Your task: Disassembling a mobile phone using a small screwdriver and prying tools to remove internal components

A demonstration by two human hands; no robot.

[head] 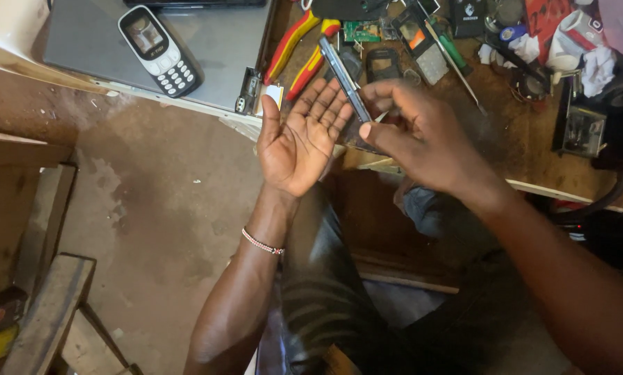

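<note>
- While my right hand [422,142] pinches the dark slim phone [345,80] edge-on between thumb and fingers, my left hand [299,135] lies open and flat, palm up, holding nothing, its fingertips right against the phone's side. The phone hangs in the air above the near edge of the workbench [520,149], not resting on anything.
- I judge the biggest risk to be a drop: the grip is a narrow one at the lower end of a long thin body, so a knock against the open palm could twist it loose, and the concrete floor [159,208] lies below the gap between bench and lap.
- If the phone swings outward, it could strike the red-and-yellow pliers [301,42] just behind it, or sweep loose parts such as the small green circuit board [361,30] off the crowded bench.
- The picture blurs around my right fingers, so I cannot tell how firmly they close; a hurried tap would make a slip more likely.
- The white keypad phone [160,50] sits on the grey laptop [207,55], well apart from both hands, and I see little danger to it unless something is flung that way.
- The screwdriver [454,55] lies near my right wrist's path; catching it with a sleeve or forearm could roll it over the edge.
</note>
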